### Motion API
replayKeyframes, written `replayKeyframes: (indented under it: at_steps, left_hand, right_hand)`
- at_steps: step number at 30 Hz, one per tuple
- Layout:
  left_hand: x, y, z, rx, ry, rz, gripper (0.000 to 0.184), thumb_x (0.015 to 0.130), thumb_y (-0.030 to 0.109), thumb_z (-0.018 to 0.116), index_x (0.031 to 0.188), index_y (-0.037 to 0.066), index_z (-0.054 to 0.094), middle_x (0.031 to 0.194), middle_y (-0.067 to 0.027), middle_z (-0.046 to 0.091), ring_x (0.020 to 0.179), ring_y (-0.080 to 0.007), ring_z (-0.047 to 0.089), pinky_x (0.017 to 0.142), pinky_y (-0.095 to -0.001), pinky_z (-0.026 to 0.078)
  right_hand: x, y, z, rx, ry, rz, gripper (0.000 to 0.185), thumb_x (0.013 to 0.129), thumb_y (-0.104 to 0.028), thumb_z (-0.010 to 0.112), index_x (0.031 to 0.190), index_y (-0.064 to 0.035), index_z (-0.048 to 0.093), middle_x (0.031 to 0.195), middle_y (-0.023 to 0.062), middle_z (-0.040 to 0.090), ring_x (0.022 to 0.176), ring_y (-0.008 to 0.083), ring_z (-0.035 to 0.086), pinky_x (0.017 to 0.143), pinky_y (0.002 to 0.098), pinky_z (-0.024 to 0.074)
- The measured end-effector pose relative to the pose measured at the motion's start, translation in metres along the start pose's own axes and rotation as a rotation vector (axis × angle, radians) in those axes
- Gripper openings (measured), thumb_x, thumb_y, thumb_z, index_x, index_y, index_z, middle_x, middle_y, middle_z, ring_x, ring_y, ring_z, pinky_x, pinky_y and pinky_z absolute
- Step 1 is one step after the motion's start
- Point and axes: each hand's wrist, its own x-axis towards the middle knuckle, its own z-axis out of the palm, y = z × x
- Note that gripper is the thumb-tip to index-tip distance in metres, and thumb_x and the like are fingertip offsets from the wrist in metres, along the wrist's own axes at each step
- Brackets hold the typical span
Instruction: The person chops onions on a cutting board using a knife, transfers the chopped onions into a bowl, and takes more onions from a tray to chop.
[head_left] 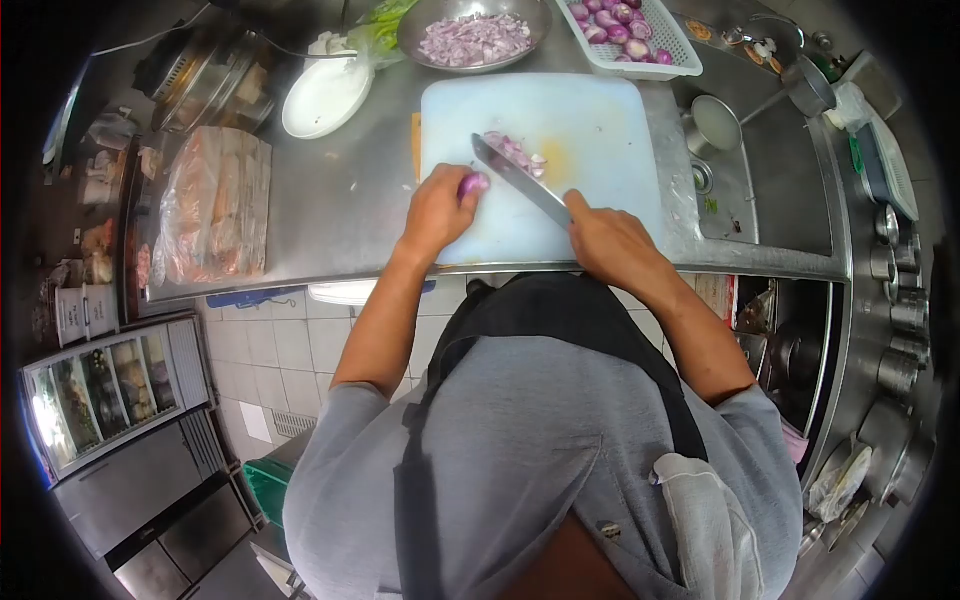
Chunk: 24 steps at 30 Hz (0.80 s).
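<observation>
My left hand (438, 213) is closed on a purple onion (473, 184) at the left side of a white cutting board (600, 120). My right hand (612, 240) grips a knife (527, 183) near the board's right front. The blade slants up and left across the board, its tip a little above the onion. Chopped onion pieces (520, 155) lie just beyond the blade, close beside it. The knife's handle is hidden in my right fingers.
Behind the board are a metal bowl (473, 62) of chopped onion and a white basket (680, 70) of whole onions. A white plate (326, 97) and bagged goods (215, 205) sit left. At right is a sink (745, 215) with a pot (713, 127).
</observation>
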Motion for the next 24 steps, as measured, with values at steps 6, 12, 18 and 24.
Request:
replayKeyframes:
  at_steps: [6,12,18,24]
  left_hand:
    - [0.000,-0.001,0.004,0.004,0.054,0.014,0.015,0.091,0.012,0.073,0.103,0.004,0.070,0.096,-0.0163,0.068,0.090,-0.0396,0.066,0.079,-0.0480,0.052]
    - [-0.004,-0.013,0.013,0.056,0.170,0.095,0.014,0.091,0.005,0.074,0.104,0.004,0.071,0.097,-0.0130,0.070,0.086,-0.0331,0.069,0.077,-0.0409,0.055]
    - [-0.009,-0.012,0.016,-0.005,0.212,0.073,0.011,0.091,0.004,0.073,0.102,0.004,0.070,0.096,-0.0135,0.070,0.088,-0.0343,0.068,0.079,-0.0425,0.054]
    - [-0.015,-0.012,0.019,-0.065,0.262,0.095,0.008,0.090,0.003,0.071,0.097,0.005,0.068,0.094,-0.0151,0.066,0.090,-0.0391,0.064,0.079,-0.0469,0.052]
  right_hand:
    - [0.013,-0.001,-0.010,-0.037,-0.070,-0.063,0.020,0.101,-0.012,0.054,0.116,-0.0017,0.048,0.081,0.0275,0.069,0.080,0.0517,0.067,0.074,0.0617,0.0494]
    - [0.028,-0.001,0.014,-0.019,-0.136,-0.037,0.020,0.102,-0.012,0.055,0.117,-0.0019,0.047,0.080,0.0280,0.068,0.080,0.0517,0.067,0.072,0.0616,0.0487]
    - [0.029,0.001,0.019,-0.027,-0.132,-0.060,0.021,0.103,-0.013,0.057,0.118,-0.0036,0.045,0.080,0.0273,0.068,0.079,0.0527,0.066,0.071,0.0622,0.0481]
    - [0.017,-0.009,-0.001,0.000,-0.106,-0.081,0.018,0.101,-0.008,0.046,0.117,0.0003,0.049,0.082,0.0299,0.069,0.078,0.0514,0.068,0.073,0.0611,0.0505]
